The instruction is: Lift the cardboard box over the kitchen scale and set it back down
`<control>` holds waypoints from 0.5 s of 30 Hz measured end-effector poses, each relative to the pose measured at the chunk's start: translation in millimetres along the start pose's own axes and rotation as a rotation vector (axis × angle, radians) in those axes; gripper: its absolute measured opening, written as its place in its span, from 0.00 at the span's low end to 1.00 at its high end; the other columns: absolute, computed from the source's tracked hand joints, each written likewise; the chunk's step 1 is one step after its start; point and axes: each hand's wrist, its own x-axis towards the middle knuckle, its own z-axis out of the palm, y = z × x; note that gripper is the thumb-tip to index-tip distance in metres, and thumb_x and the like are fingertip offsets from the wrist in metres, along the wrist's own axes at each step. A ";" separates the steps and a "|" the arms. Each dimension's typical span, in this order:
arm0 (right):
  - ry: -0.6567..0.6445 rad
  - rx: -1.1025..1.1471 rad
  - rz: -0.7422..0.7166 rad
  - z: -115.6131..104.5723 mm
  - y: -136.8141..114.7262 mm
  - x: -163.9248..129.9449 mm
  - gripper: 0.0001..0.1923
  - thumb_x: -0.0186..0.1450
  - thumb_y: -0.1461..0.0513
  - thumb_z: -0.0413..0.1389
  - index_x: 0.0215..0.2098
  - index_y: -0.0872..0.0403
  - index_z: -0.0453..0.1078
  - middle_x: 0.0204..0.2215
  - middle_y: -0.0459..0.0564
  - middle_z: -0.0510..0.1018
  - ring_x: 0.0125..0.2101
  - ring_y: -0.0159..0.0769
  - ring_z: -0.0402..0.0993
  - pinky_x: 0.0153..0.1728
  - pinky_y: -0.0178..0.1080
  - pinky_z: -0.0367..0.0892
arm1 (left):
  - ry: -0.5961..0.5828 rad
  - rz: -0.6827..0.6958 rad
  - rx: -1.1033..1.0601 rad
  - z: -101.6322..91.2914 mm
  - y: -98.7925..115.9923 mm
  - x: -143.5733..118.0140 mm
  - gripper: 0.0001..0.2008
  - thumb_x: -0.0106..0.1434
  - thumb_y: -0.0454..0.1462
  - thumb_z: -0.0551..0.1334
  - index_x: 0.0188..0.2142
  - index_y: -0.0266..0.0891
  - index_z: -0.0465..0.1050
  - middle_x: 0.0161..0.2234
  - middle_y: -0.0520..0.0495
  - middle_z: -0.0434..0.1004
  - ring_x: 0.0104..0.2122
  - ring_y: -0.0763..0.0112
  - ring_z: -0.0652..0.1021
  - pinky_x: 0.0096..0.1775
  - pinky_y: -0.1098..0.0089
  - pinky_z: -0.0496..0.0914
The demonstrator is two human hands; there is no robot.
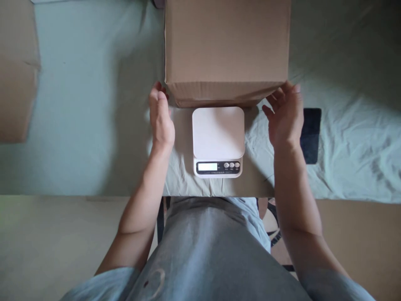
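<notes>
A large brown cardboard box (226,46) stands on the cloth-covered table, just behind a small white kitchen scale (218,140) with a lit display and three buttons at its front. My left hand (160,119) is at the box's near left corner, fingers straight and touching or almost touching the cardboard. My right hand (285,115) is at the near right corner, fingers spread and slightly curled, close to the box's lower edge. Neither hand has a firm hold on the box. The scale's platform is bare and lies between my two hands.
A pale green wrinkled cloth (344,138) covers the table. A dark flat rectangle (310,136) lies right of my right hand. Another cardboard piece (17,71) sits at the far left. The table's near edge runs across the middle; floor shows below.
</notes>
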 end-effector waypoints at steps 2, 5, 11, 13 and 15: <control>0.024 0.014 -0.001 -4.1 8.0 3.3 0.32 0.50 0.35 0.53 0.47 0.39 0.67 0.55 0.40 0.74 0.63 0.44 0.61 0.67 0.58 0.50 | -0.007 -0.015 -0.010 -4.9 -10.4 3.0 0.26 0.61 0.62 0.52 0.54 0.59 0.64 0.62 0.53 0.62 0.65 0.60 0.61 0.63 0.52 0.59; 0.004 0.004 -0.027 -9.1 17.2 7.1 0.31 0.52 0.35 0.51 0.48 0.39 0.66 0.54 0.39 0.75 0.61 0.44 0.62 0.65 0.60 0.51 | -0.008 -0.024 -0.018 -8.0 -19.2 4.8 0.29 0.60 0.62 0.52 0.55 0.56 0.63 0.62 0.50 0.62 0.65 0.60 0.61 0.63 0.53 0.58; -0.024 -0.007 -0.027 -11.0 17.3 6.9 0.31 0.51 0.35 0.54 0.47 0.37 0.67 0.54 0.37 0.75 0.62 0.46 0.60 0.66 0.60 0.51 | -0.002 -0.013 0.008 -5.7 -13.4 0.6 0.32 0.60 0.63 0.51 0.55 0.48 0.65 0.60 0.45 0.65 0.63 0.59 0.63 0.63 0.51 0.59; 0.006 0.022 -0.026 -7.7 12.8 3.7 0.32 0.51 0.35 0.53 0.48 0.38 0.68 0.54 0.40 0.75 0.62 0.47 0.61 0.66 0.62 0.50 | -0.030 -0.012 0.008 -6.3 -9.9 -0.3 0.30 0.61 0.62 0.51 0.56 0.51 0.65 0.61 0.48 0.65 0.64 0.59 0.62 0.63 0.52 0.60; -0.003 0.042 -0.047 -2.5 7.1 -0.4 0.30 0.53 0.36 0.52 0.48 0.40 0.68 0.55 0.42 0.74 0.62 0.48 0.62 0.66 0.62 0.49 | -0.072 -0.006 0.010 -6.4 -6.6 -0.3 0.28 0.65 0.59 0.49 0.59 0.52 0.62 0.62 0.51 0.63 0.65 0.59 0.61 0.62 0.51 0.60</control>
